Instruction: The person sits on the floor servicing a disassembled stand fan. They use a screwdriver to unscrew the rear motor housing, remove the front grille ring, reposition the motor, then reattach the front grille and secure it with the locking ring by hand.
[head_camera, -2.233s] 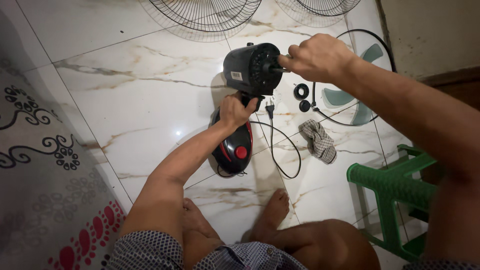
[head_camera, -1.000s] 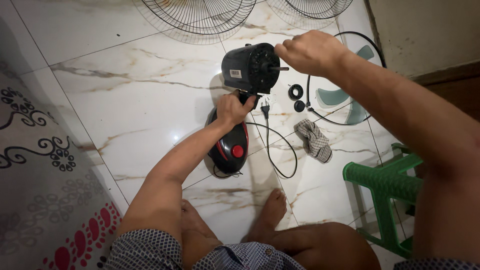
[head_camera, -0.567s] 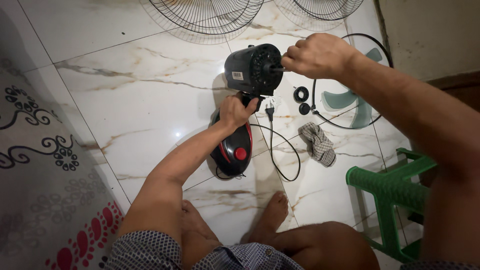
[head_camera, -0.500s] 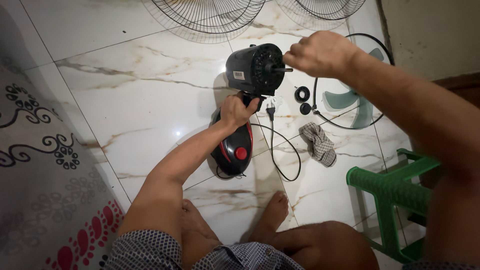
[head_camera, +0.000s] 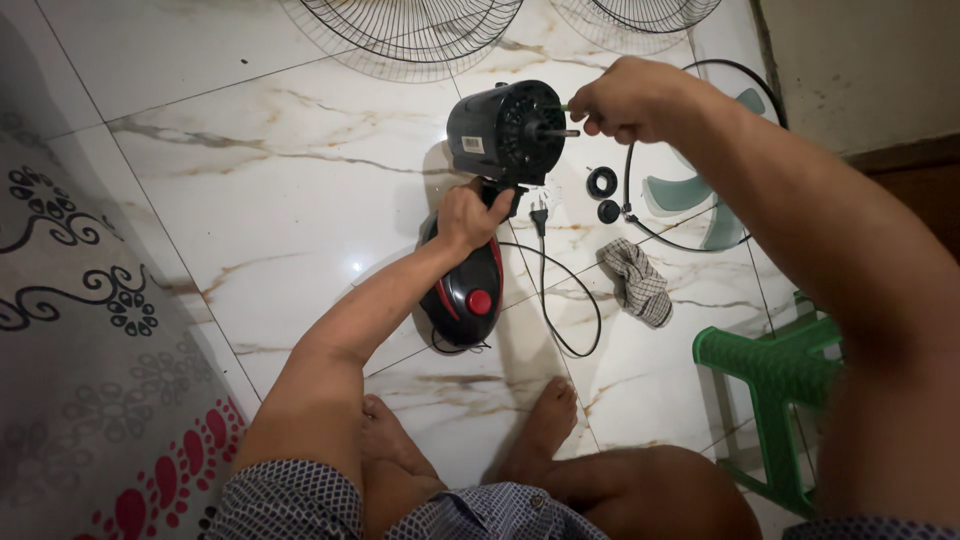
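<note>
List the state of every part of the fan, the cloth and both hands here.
Motor housing: bare, shaft exposed.
Fan base: flat on floor.
Grilles: removed.
Blade: removed, inside loose ring.
Plug: unplugged.
Cloth: crumpled.
Left hand: gripping neck.
Right hand: at shaft.

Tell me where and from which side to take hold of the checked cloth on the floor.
Take the checked cloth at its bunched upper end, coming straight down from above. It lies crumpled and flat on the tile floor, so only raised folds offer a grip. It seems clear of the power cord to its left and the green stool to its right.
</note>
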